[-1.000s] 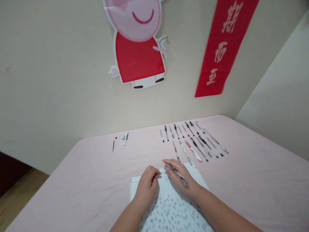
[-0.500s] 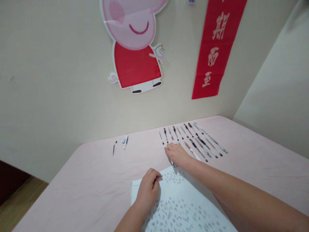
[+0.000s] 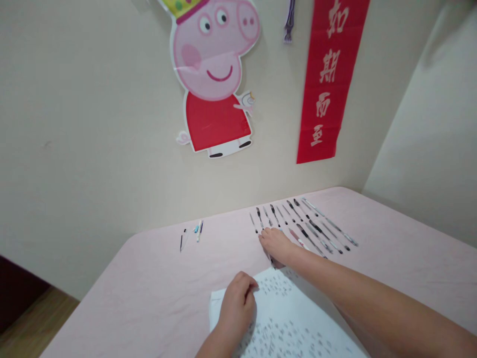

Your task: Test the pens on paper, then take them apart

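My left hand [image 3: 239, 303] rests on a white sheet of paper [image 3: 288, 311] covered with small dark handwriting. Its fingers are curled together with the thumb against them, and nothing shows in them. Farther out, my right hand [image 3: 278, 244] bends over the table beside the rows of pens, its fingers closed on a pen [image 3: 273, 262] whose near end sticks out below the palm. Just right of that hand lies a pen with a pinkish barrel [image 3: 298, 238], and past it a dark-capped pen [image 3: 311, 240]. The right fingertips are partly hidden.
Several pens [image 3: 275, 215] lie side by side in a back row near the wall, with more in front at right. A small group at left holds a blue piece [image 3: 196, 228] and a dark thin stick [image 3: 181, 242]. A pink cloth [image 3: 149, 293] covers the table.
The view has tilted up, so the table and hands sit lower in the picture. Both hands keep nearly the same place on the table, the right still over the pen.
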`<state>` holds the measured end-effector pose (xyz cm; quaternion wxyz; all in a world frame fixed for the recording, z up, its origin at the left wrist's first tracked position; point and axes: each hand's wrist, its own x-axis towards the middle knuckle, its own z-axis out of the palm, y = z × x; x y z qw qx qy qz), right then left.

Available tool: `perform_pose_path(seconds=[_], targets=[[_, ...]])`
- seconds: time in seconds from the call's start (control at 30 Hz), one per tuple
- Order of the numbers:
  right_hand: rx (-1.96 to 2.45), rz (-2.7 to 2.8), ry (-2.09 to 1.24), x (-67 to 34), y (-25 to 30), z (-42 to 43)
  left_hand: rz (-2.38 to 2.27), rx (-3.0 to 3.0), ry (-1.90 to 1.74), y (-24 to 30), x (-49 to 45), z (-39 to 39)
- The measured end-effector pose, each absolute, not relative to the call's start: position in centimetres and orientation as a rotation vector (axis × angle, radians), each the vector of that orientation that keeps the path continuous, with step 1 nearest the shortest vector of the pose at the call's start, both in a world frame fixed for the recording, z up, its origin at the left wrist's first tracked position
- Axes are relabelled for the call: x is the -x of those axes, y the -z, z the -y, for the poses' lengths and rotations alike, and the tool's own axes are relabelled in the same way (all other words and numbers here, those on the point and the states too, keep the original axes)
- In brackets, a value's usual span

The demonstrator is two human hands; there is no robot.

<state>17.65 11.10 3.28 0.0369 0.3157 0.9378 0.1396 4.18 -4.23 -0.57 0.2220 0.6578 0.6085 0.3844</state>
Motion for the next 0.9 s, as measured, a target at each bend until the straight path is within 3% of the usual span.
perform_pose_path(seconds=[0.13, 0.27, 0.5, 0.7, 0.9], targets=[[-0.988, -3.019, -0.345, -17.2, -4.5, -9.0, -1.67, -1.753, -1.165, 0.6, -4.1, 3.9], [-0.979, -3.063, -0.049, -15.6, -5.2, -5.2, -1.729, -1.579, -1.348, 0.6, -3.4, 3.4], [-0.923, -2.99, 0.211, -13.3, -2.3, -1.7, -1.93, -1.404, -1.467, 0.0, 1.0, 1.2], [-0.852, -3.172, 0.345, -13.8, 1.1, -2.2, -2.368, -1.749, -1.106, 0.0, 6.5, -3.4], [-0.76, -3.179, 0.43, -14.1, 0.6, -2.7, -2.599, -1.737, -0.895, 0.4, 9.4, -7.4]])
